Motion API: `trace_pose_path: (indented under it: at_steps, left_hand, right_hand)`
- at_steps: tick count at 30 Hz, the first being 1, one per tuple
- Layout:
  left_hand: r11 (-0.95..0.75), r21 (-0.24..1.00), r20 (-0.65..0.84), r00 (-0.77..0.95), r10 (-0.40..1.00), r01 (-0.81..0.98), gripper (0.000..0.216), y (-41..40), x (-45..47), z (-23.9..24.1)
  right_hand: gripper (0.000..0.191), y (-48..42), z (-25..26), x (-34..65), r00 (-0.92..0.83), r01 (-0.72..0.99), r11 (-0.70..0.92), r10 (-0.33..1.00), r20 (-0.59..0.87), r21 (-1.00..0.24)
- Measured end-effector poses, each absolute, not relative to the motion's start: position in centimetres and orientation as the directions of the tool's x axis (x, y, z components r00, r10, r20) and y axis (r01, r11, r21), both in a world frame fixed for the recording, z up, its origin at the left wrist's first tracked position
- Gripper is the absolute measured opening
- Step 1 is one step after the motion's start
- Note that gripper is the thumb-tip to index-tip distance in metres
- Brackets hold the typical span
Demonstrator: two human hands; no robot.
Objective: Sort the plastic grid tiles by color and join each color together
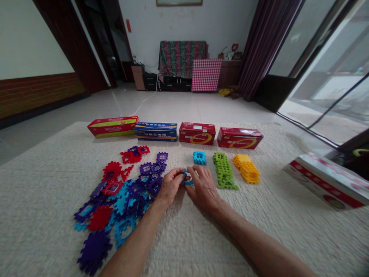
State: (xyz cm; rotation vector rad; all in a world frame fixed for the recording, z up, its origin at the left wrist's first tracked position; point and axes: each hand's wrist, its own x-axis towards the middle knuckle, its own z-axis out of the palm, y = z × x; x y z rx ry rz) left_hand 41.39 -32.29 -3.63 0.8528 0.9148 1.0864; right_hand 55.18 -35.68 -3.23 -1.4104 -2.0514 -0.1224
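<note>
Between my two hands, just above the cream cover, is a light blue interlocking building piece [188, 182] with a window-like opening. The fingers of my left hand [170, 186] pinch its left edge. My right hand [205, 188] grips it from the right, fingers curled over the top and partly hiding it. Right beyond my hands lies a small light blue stack [199, 157] of similar pieces. A green row of pieces [224, 171] and a yellow row [247, 168] lie to the right of my right hand. Left of my left hand spreads a mixed pile of purple, red and blue pieces [122, 200].
Along the cover's [178, 246] far side stand a red-and-yellow box [113, 127], a blue box [156, 132] and two red boxes [197, 133]. A white-and-red box [328, 181] lies at the right. Tiled floor [178, 105] stretches beyond to a cabinet [175, 84].
</note>
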Motion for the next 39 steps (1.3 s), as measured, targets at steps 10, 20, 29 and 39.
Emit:
trace_pose_path:
  at_steps: [10,20,29,39]
  left_hand:
    - [0.26,0.894,-0.248,0.081,0.965,-0.366,0.034,-32.2,41.6,-3.6]
    - [0.263,0.903,-0.242,0.104,0.965,-0.339,0.03,-32.4,41.8,-3.2]
    - [0.269,0.903,-0.248,0.106,0.963,-0.334,0.028,-32.5,41.8,-2.9]
    - [0.275,0.905,-0.252,0.111,0.961,-0.325,0.027,-32.4,41.8,-2.9]
  right_hand:
    - [0.051,-34.0,-2.4,57.8,-0.195,0.869,0.396,0.824,0.532,-0.295]
    - [0.045,-26.9,2.2,61.1,-0.156,0.974,0.185,0.966,0.206,-0.133]
    - [0.069,-26.0,1.6,61.6,-0.233,0.969,0.241,0.964,0.127,-0.048]
    - [0.066,-24.2,0.9,61.4,-0.285,0.955,0.283,0.958,-0.015,-0.088]
